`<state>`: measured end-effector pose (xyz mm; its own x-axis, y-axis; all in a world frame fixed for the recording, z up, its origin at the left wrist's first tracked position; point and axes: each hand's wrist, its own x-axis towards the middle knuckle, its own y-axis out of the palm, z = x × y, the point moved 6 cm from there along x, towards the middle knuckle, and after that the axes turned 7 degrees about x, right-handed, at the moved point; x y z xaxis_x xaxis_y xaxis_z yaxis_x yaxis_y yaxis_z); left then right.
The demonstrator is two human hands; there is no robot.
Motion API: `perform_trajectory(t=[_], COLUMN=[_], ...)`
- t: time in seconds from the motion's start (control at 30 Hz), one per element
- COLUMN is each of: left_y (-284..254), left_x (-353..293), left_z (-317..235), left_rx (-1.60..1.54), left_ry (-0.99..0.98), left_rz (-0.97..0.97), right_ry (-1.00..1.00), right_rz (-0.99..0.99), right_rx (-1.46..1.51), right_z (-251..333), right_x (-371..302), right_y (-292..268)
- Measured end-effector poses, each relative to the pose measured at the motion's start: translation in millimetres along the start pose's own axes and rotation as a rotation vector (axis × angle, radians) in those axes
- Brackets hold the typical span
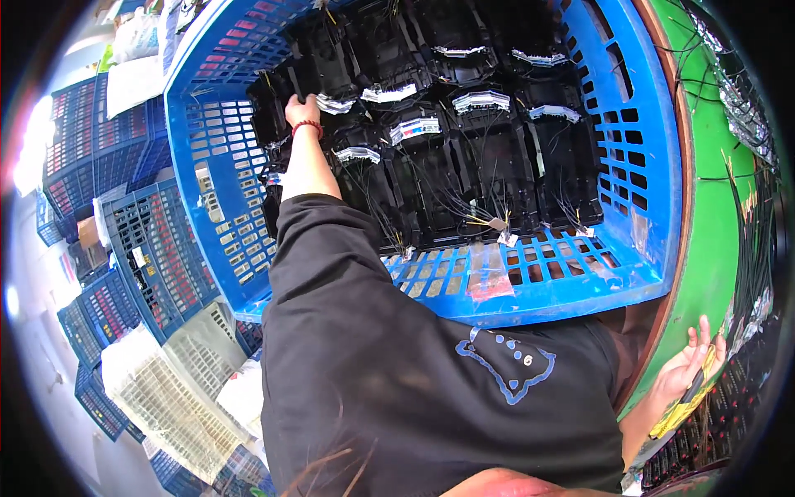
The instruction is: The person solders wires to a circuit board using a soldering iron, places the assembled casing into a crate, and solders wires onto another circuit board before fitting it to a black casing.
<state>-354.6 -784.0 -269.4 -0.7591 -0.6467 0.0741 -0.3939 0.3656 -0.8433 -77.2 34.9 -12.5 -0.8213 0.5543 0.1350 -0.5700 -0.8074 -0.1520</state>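
Head view showed a green table (pixel 714 207) along the right side, with a brown edge (pixel 686 166) and a tangle of dark cables (pixel 749 257) lying over its far side. Left of that edge was a large blue crate (pixel 497 311), its walls pierced by rows of slots. Stacked crates (pixel 153 240), mostly blue, filled the left of the room, with a pale crate (pixel 157 398) among them lower down and a white bag (pixel 137 37) near the top. The person's dark top (pixel 364 331), marked with a blue outline (pixel 530 383), took up the lower middle.

Inside the blue crate, black parts (pixel 489 157) lay side by side in rows, bearing pale strips (pixel 414 130) and thin wires (pixel 497 224). At the crate's left side, the left hand (pixel 303 111), with a red bracelet (pixel 307 126) at its wrist, was among these parts, just beside the end of one strip. Its fingers were bent, but whether they grasped a part could not be told.

The right hand (pixel 679 373) was outside the crate at the lower right, well apart from the parts. Its fingers were partly spread beside a yellow-and-black thing (pixel 683 407); whether it gripped this was unclear.
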Motion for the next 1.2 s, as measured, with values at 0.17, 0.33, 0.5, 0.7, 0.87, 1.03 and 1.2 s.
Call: perform_trajectory(t=[0.17, 0.33, 0.5, 0.7, 0.87, 1.03, 1.2], left_y=[0.3, -7.9, -50.0, -26.8, -53.1, -24.6, 15.8], left_x=[3.7, -29.2, -121.2, -255.0, -439.2, -594.2, -640.0], left_z=[25.3, -57.7, -186.1, -382.3, -558.7, -649.5, -695.3], left_rx=[0.426, 0.436, -0.233, -0.686, -0.647, -0.707, -0.332], left_ry=[-0.095, -0.249, 0.318, 0.786, 1.441, 1.745, 1.827], left_rz=[0.255, -0.069, -0.152, 0.313, 0.587, 0.876, 0.415], right_ry=[0.009, -0.067, -0.197, -0.214, -0.219, -0.197, -0.228], right_rz=[0.027, -0.021, 0.025, -0.01, -0.168, -0.312, -0.368], right_rx=[0.013, 0.012, -0.244, -0.153, 0.005, 0.061, 0.112], right_z=[-10.2, 13.3, 46.6, 65.4, 62.4, 46.8, 44.2], right_x=[9.1, -5.1, -33.3, -70.1, -105.7, -136.0, -152.1], right_y=[1.0, -15.9, -12.4, -40.7, -93.5, -139.2, -162.4])
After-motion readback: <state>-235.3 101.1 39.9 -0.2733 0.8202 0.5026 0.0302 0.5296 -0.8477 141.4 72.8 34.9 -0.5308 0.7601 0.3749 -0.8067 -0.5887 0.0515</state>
